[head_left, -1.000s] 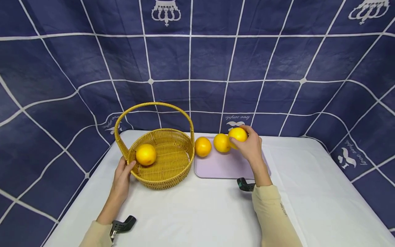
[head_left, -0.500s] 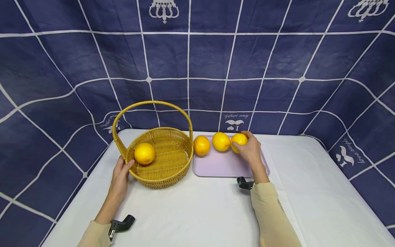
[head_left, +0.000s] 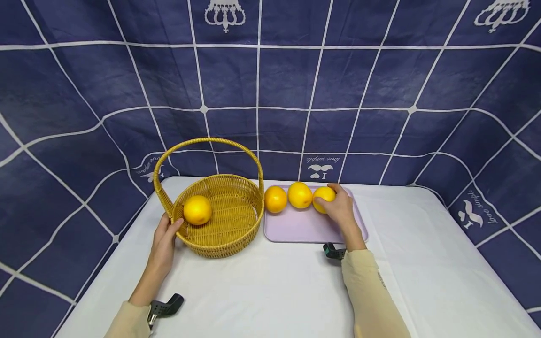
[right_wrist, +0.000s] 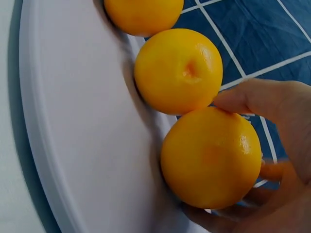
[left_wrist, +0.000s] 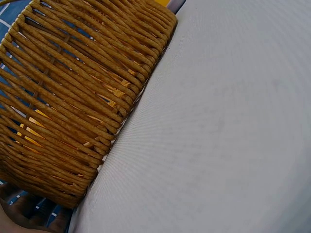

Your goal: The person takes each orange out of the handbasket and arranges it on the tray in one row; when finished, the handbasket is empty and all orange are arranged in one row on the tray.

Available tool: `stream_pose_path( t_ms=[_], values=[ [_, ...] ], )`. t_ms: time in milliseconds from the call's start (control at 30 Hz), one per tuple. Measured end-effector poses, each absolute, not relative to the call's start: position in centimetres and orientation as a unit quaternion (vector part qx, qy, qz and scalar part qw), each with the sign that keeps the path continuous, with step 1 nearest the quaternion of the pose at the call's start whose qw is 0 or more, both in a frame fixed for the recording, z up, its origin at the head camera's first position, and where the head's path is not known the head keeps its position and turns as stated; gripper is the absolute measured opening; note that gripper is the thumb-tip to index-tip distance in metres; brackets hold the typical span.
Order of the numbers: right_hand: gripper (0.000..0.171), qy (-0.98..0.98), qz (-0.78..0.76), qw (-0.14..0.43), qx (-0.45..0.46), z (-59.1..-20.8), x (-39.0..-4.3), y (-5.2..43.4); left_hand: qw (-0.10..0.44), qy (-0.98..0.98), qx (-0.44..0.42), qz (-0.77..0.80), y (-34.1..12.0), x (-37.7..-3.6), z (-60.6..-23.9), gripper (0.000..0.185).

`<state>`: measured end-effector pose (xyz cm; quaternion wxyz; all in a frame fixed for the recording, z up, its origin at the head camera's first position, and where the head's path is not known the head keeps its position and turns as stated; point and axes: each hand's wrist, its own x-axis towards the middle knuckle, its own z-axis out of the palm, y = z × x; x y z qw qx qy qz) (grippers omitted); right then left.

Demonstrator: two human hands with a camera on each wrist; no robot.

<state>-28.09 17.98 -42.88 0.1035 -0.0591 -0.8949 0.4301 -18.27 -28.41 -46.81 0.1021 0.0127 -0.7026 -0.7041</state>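
My left hand [head_left: 162,246] holds the left side of a woven basket [head_left: 236,220], thumb over the rim and fingers outside. One orange [head_left: 197,210] lies inside the basket, near that hand. My right hand [head_left: 343,209] grips another orange [right_wrist: 211,158] at the back of a pale purple tray [head_left: 304,227], its thumb near the top and its fingers around the far side. Right beside the gripped fruit sits a middle orange [right_wrist: 177,70], dimple showing. A third orange [head_left: 275,199] is at the tray's back left corner. In the left wrist view the basket's wall [left_wrist: 73,92] fills the left side.
The basket's tall arched handle [head_left: 209,140] rises over its opening. Basket and tray stand side by side on a white tablecloth [head_left: 253,291]. A blue checked curtain [head_left: 287,84] hangs close behind them.
My right hand has brought its orange down onto the tray and then slightly left, against the middle orange, which has shifted a little left. The left hand stays on the basket.
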Motion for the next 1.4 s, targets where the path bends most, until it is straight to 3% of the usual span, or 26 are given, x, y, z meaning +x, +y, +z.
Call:
stream_pose_path(
  t_ms=[267,700,1100,1400],
  values=[
    [0.073,-0.89,0.439,0.084,-0.093,-42.6,-28.1,18.1,0.109,-0.697,0.017,-0.709,-28.5,-18.3,-46.9,0.056],
    [0.08,-0.875,0.457,0.113,-0.112,-42.2,-27.9,18.3,0.119,-0.698,0.011,-0.706,-28.2,-18.5,-46.7,0.051],
    [0.077,-0.867,0.468,0.157,-0.068,-39.7,-27.4,17.2,0.118,-0.698,0.01,-0.706,-28.4,-18.5,-46.9,0.055],
    [0.068,-0.879,0.455,0.143,-0.029,-37.9,-26.5,15.3,0.122,-0.697,0.009,-0.707,-28.4,-18.5,-46.8,0.053]
  ],
)
